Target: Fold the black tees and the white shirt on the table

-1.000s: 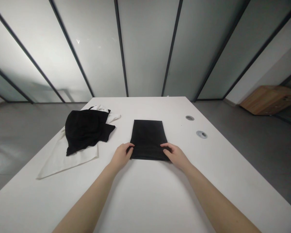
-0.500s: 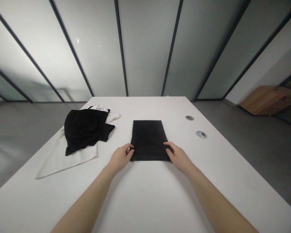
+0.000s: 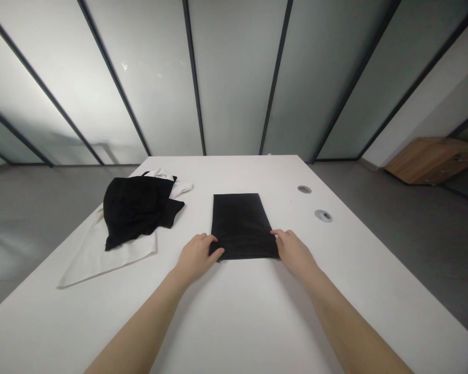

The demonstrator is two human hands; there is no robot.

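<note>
A black cloth (image 3: 239,223), folded into a flat rectangle, lies on the white table (image 3: 234,317) in front of me. My left hand (image 3: 198,255) is at its near left corner, with the thumb on top of the cloth and the fingers curled at its edge. At the near right corner, my right hand (image 3: 295,253) touches the side edge, fingers bent and thumb close to them. The near edge of the cloth shows several stacked layers.
To the left, a crumpled black garment (image 3: 136,208) rests on white cloth (image 3: 109,259). Two round grommets (image 3: 304,189) are set in the table's right side. A frosted glass wall (image 3: 234,78) stands behind, and a wooden cabinet (image 3: 432,161) is at far right.
My left thumb has moved right, onto the cloth's near left corner. My right hand has shifted slightly right along the side edge. The near part of the cloth has moved slightly right.
</note>
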